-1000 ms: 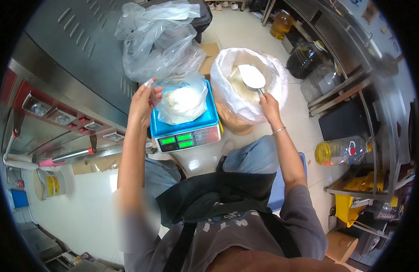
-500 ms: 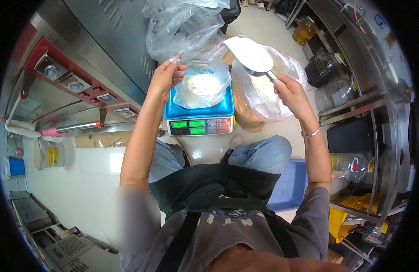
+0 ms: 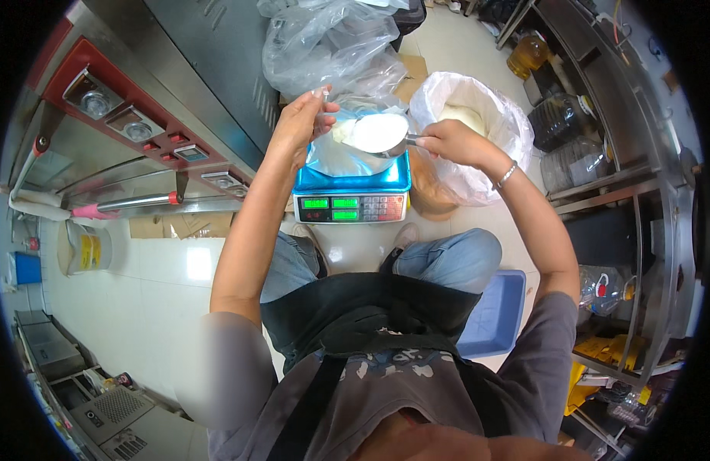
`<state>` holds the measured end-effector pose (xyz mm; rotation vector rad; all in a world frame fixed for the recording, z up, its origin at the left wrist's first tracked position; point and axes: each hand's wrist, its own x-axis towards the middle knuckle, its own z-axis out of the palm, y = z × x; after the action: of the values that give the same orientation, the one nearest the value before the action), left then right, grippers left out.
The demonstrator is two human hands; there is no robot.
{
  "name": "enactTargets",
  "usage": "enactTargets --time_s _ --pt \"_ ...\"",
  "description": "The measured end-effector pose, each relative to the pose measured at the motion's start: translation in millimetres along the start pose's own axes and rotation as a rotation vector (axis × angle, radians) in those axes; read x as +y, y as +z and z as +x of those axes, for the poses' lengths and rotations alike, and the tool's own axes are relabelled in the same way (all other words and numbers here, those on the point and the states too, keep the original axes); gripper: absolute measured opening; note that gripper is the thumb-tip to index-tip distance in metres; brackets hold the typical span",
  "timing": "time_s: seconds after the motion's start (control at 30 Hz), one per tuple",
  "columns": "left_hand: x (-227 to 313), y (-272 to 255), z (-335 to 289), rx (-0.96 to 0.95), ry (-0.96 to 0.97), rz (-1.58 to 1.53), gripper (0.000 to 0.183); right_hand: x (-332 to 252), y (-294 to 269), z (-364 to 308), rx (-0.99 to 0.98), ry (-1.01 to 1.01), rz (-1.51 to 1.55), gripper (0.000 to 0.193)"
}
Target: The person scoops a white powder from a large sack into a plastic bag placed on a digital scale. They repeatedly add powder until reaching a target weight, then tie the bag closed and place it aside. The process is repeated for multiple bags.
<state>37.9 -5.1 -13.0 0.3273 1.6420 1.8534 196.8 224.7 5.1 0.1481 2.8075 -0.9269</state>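
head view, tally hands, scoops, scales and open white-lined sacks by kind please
Hands (left hand, right hand): 2
Scoop: 1
Scale: 1
Open white-lined sack: 1
Total: 5

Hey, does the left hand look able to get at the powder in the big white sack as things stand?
Probably not easily: the left hand seems to be pinching the clear bag on the scale, and the right hand, holding the loaded scoop, sits between it and the white sack.
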Motion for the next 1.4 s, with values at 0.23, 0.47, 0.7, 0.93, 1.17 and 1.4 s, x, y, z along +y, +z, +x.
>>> enactTargets --time_s 0.23,0.47,0.7,0.93,1.17,1.4 --pt "1.4 2.0 0.9 -0.009 -0.007 -0.001 0.033 -23.3 -7.5 48.2 -0.123 -0.053 -0.305 0.038" --pt "0.8 -4.2 1.5 -0.042 -0.012 -0.009 0.033 -12.6 -25.0 42.2 -0.147 -0.007 -0.268 0.037" --pt "-2.0 -5.5 0.3 -0.049 0.019 0.028 0.034 2.4 -35.9 16.4 -0.161 0.138 -0.202 0.028" --pt "-5.3 -3.0 0.6 -0.054 0.024 0.055 0.034 1.4 -39.1 16.1 -0.143 0.126 -0.164 0.025" --pt "-7.0 -3.2 2.6 -0.072 0.028 0.061 0.035 -1.6 -34.8 22.2 -0.130 0.069 -0.177 0.025" --pt "-3.9 -2.9 3.0 -0.071 -0.001 0.042 0.037 -25.2 -33.5 45.1 -0.123 -0.005 -0.417 0.026"
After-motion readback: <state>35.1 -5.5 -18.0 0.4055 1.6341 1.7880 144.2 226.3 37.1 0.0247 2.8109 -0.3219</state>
